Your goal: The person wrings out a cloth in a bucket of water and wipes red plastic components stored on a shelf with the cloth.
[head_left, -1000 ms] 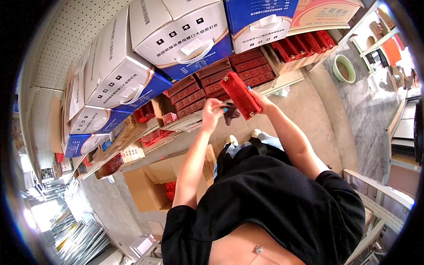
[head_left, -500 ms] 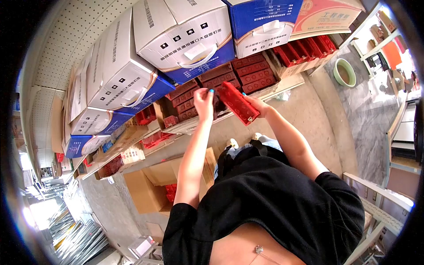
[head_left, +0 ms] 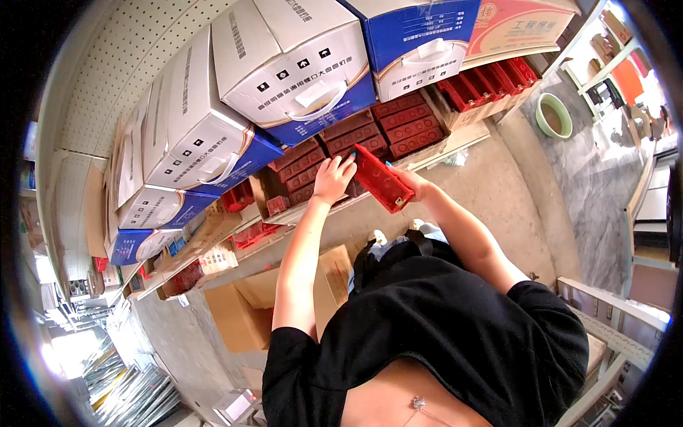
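Observation:
My right hand (head_left: 413, 183) grips the right side of a long, open red box (head_left: 383, 181), held tilted in front of the shelf. At the box's upper left end is my left hand (head_left: 334, 179), back up and fingers bent over a dark cloth (head_left: 353, 188). Only a small part of that cloth shows beside the fingers. Behind both hands, an open carton on the shelf holds rows of dark red boxes (head_left: 413, 129).
Large white and blue cartons (head_left: 302, 78) stand above the carton, with more red boxes (head_left: 487, 87) in a carton at the right. An open cardboard box (head_left: 238, 313) is on the floor at lower left. A green basin (head_left: 554, 116) stands at far right.
My left hand has moved with the cloth, first left and away from the red box, then back against its upper end. The red box has shifted slightly down and turned a little.

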Demonstrator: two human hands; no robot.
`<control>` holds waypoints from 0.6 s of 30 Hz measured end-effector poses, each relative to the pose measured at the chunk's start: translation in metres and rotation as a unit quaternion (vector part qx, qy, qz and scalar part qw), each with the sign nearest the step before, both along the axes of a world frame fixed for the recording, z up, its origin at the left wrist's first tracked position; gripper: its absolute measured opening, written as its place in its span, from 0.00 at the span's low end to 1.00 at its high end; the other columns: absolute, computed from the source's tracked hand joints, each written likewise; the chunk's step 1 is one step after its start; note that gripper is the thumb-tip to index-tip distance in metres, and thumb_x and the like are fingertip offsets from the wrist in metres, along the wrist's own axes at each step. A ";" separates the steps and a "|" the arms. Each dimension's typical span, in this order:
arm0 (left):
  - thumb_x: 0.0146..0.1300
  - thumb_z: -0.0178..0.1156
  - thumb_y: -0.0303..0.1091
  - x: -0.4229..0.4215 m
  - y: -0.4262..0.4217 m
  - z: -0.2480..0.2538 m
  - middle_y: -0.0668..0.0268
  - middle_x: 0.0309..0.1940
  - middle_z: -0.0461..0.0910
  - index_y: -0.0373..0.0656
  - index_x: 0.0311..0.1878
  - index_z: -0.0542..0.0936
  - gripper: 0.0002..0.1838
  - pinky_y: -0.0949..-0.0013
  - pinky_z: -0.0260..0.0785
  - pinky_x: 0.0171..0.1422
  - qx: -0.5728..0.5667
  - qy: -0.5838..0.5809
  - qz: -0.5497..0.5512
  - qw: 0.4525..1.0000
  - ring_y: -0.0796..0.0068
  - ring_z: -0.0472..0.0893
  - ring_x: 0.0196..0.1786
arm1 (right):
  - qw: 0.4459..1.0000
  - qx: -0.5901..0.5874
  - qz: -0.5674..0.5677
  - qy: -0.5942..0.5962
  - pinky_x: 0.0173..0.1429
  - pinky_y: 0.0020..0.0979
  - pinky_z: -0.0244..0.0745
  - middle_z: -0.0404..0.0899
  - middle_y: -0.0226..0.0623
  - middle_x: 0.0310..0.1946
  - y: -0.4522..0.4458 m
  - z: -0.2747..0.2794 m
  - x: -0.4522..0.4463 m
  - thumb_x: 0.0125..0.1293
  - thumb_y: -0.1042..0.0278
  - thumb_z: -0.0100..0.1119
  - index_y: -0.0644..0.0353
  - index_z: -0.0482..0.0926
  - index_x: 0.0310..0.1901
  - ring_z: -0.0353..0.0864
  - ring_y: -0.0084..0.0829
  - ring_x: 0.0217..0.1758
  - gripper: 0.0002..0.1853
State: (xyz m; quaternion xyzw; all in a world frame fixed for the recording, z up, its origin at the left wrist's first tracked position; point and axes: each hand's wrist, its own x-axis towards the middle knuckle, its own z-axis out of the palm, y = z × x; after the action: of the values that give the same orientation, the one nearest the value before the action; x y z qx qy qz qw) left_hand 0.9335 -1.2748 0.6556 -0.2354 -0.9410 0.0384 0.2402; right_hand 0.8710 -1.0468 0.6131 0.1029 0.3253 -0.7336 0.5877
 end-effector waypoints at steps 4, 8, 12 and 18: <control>0.53 0.57 0.38 -0.002 -0.001 0.015 0.71 0.41 0.77 0.47 0.40 0.74 0.11 0.66 0.62 0.50 0.002 -0.035 -0.038 0.999 0.71 0.71 0.45 | 0.987 0.099 0.046 0.115 0.38 0.32 0.79 0.79 0.39 0.41 -0.002 0.022 0.005 0.69 0.51 0.41 0.62 0.72 0.51 0.81 0.28 0.35 0.22; 0.51 0.60 0.40 -0.003 0.000 0.012 0.72 0.34 0.77 0.46 0.35 0.72 0.12 0.65 0.62 0.47 -0.013 -0.126 -0.004 0.992 0.71 0.72 0.42 | 0.988 0.075 0.059 0.124 0.34 0.28 0.79 0.79 0.37 0.35 -0.008 0.008 0.006 0.69 0.53 0.43 0.63 0.69 0.54 0.81 0.24 0.31 0.22; 0.53 0.56 0.37 -0.004 -0.004 0.007 0.68 0.33 0.77 0.44 0.36 0.72 0.10 0.62 0.63 0.48 -0.010 -0.209 -0.015 0.978 0.69 0.72 0.44 | 0.977 0.111 0.067 0.168 0.31 0.28 0.79 0.79 0.36 0.34 -0.003 0.022 0.010 0.69 0.56 0.42 0.62 0.67 0.55 0.80 0.24 0.29 0.20; 0.56 0.48 0.27 0.000 -0.007 0.003 0.63 0.40 0.75 0.42 0.41 0.70 0.09 0.66 0.73 0.48 0.080 -0.204 -0.017 0.976 0.63 0.73 0.48 | 0.991 0.060 0.030 0.112 0.36 0.30 0.80 0.79 0.38 0.37 -0.001 0.013 0.014 0.70 0.57 0.42 0.64 0.68 0.53 0.81 0.26 0.34 0.19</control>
State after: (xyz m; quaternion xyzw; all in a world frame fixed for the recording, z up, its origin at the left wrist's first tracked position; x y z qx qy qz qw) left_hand 0.9331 -1.2823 0.6586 -0.2342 -0.9660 -0.0901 0.0623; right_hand 0.8855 -1.0478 0.6258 0.0455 0.4353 -0.7015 0.5625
